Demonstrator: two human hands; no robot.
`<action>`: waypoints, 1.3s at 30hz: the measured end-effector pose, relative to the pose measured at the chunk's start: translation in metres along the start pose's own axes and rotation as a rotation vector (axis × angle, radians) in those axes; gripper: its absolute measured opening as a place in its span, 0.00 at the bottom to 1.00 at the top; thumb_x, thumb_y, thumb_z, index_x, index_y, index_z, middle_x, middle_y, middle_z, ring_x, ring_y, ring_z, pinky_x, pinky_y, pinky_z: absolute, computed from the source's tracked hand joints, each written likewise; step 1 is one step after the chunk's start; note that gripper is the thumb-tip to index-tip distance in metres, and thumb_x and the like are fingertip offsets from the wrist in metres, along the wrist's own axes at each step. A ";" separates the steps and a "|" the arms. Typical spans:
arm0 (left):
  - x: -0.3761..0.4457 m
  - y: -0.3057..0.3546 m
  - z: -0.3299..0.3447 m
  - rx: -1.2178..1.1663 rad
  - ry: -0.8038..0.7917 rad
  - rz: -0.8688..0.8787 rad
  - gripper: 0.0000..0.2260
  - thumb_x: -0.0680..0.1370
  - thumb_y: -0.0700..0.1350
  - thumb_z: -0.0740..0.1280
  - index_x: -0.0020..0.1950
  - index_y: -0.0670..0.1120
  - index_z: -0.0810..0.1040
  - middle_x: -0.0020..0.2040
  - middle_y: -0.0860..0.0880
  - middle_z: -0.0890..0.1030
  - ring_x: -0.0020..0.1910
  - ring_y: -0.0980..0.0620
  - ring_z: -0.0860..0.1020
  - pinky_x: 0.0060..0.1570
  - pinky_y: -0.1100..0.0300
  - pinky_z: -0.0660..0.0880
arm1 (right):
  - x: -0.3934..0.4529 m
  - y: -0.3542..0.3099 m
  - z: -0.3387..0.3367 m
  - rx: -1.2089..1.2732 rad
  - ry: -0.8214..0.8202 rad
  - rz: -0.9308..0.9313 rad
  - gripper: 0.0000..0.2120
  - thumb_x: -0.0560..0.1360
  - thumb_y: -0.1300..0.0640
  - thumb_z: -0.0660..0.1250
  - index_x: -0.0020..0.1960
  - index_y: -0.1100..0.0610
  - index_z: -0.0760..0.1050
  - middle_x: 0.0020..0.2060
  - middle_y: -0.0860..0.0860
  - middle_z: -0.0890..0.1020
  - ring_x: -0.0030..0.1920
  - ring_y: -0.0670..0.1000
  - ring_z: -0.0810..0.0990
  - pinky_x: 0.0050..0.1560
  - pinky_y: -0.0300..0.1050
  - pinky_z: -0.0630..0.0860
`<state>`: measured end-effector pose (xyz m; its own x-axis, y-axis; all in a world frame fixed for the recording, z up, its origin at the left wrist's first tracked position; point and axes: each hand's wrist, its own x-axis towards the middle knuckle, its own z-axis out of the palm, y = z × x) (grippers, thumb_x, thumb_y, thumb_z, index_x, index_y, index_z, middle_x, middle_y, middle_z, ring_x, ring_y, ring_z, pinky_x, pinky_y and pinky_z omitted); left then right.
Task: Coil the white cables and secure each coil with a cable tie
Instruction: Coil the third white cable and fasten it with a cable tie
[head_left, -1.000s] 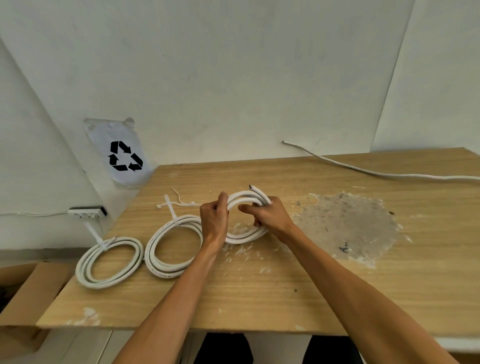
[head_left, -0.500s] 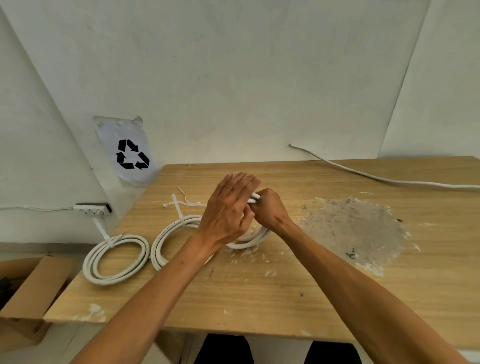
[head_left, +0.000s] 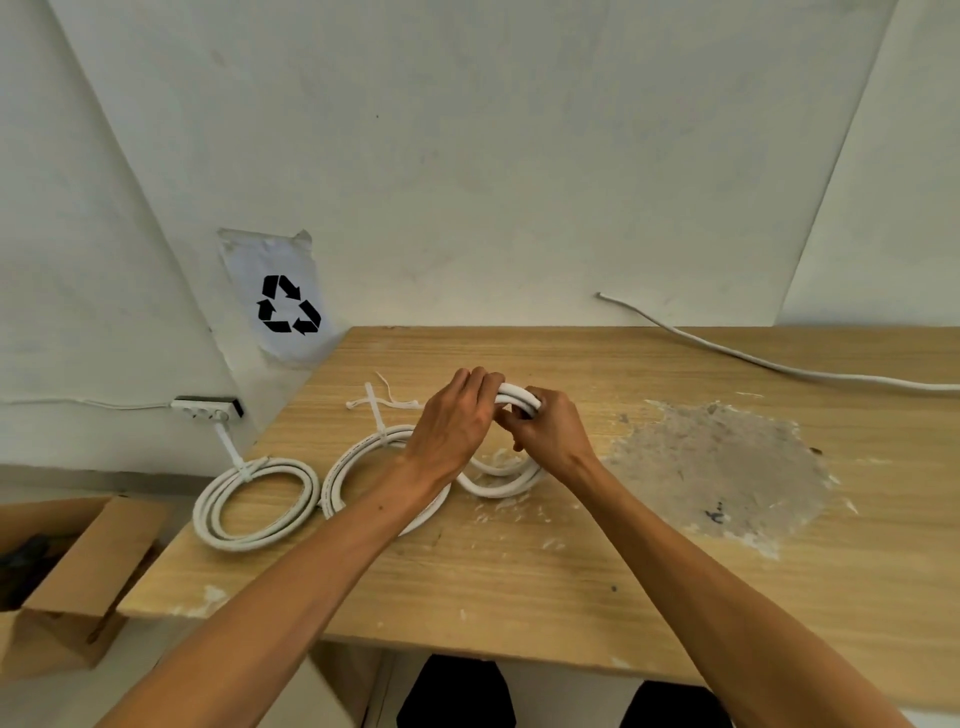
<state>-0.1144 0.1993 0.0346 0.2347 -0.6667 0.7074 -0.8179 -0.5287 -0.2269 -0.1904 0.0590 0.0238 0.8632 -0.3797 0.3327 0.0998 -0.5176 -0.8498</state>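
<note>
Near the middle of the tabletop (head_left: 519, 597), toward its back edge, both hands hold the third coil (head_left: 498, 480) tipped up on its lower arc. Left hand (head_left: 457, 421): fingers curled over the top of the loops. Right hand (head_left: 553, 434): fingers curled round the same bundle from the other side, cable showing between the two hands. No tie visible on this coil; hands hide the gathered point. Two tied coils lie flat by the left edge: far-left coil (head_left: 254, 501) and second coil (head_left: 363, 467), tie tails sticking up. Spare cable ties (head_left: 384, 401) lie behind the left hand. Loose cable (head_left: 779, 366) runs along the back-right edge.

Risk (judgement): stiff loops may spring apart if either grip eases while reaching for a tie, since one hand alone must then hold the bundle
</note>
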 end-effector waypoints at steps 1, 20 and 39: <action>-0.001 -0.003 0.000 -0.024 -0.009 -0.039 0.13 0.77 0.41 0.72 0.59 0.41 0.75 0.48 0.43 0.78 0.43 0.46 0.77 0.32 0.55 0.76 | -0.003 0.000 0.001 0.010 0.011 0.012 0.11 0.72 0.50 0.75 0.43 0.57 0.79 0.31 0.52 0.82 0.28 0.50 0.81 0.33 0.46 0.78; 0.014 -0.061 -0.103 -0.319 -0.640 -0.491 0.05 0.75 0.47 0.71 0.48 0.48 0.79 0.40 0.50 0.82 0.40 0.48 0.81 0.36 0.58 0.72 | 0.021 -0.064 0.029 -0.003 -0.136 -0.085 0.28 0.79 0.38 0.61 0.34 0.59 0.79 0.22 0.47 0.73 0.21 0.43 0.67 0.26 0.36 0.65; 0.006 -0.132 -0.108 -1.227 -0.353 -1.201 0.23 0.79 0.64 0.64 0.38 0.44 0.74 0.26 0.53 0.60 0.24 0.55 0.58 0.25 0.63 0.63 | 0.079 -0.116 0.094 0.080 -0.105 -0.345 0.26 0.79 0.40 0.63 0.33 0.59 0.75 0.26 0.53 0.77 0.26 0.50 0.71 0.31 0.48 0.69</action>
<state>-0.0619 0.3218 0.1406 0.9098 -0.3987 -0.1155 0.0302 -0.2140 0.9764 -0.0874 0.1612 0.1097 0.8179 -0.1106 0.5647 0.4282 -0.5386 -0.7256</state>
